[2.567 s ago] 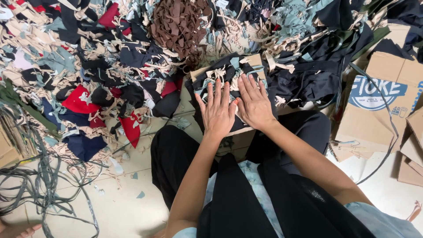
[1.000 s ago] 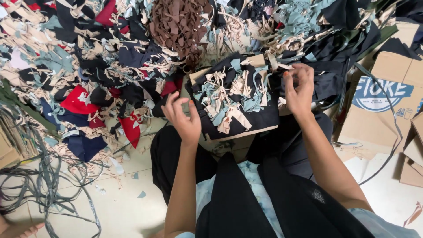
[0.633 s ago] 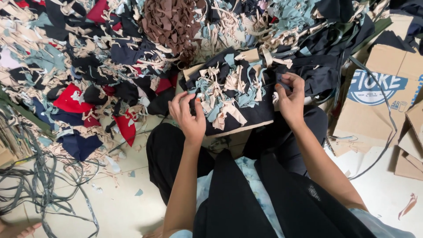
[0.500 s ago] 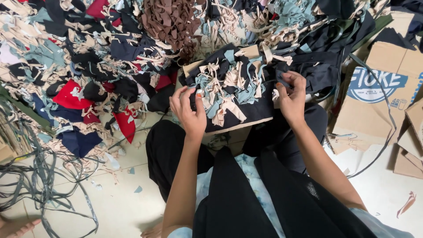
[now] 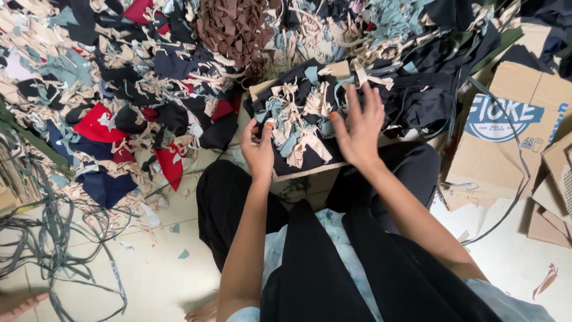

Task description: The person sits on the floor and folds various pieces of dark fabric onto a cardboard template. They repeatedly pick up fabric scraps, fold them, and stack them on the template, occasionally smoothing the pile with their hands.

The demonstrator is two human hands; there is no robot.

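A cardboard board (image 5: 310, 173) rests on my lap, covered with dark cloth (image 5: 316, 158) and loose beige and pale blue fabric scraps (image 5: 301, 113). My left hand (image 5: 257, 149) grips the board's left edge, thumb on the dark cloth. My right hand (image 5: 359, 125) lies over the right half of the scraps with its fingers spread, holding nothing. Both forearms reach out from my body at the bottom of the view.
A wide heap of cloth offcuts covers the floor ahead: red pieces (image 5: 98, 125), navy pieces (image 5: 104, 188), a brown pile (image 5: 229, 27). Cardboard boxes (image 5: 512, 119) stand at the right. Grey straps (image 5: 42, 238) lie tangled at lower left. Someone's toes (image 5: 21, 305) show at the bottom left.
My right hand has let go of the board's right edge and spread open over the scraps. My left hand stays at the left edge. The view has shifted slightly.
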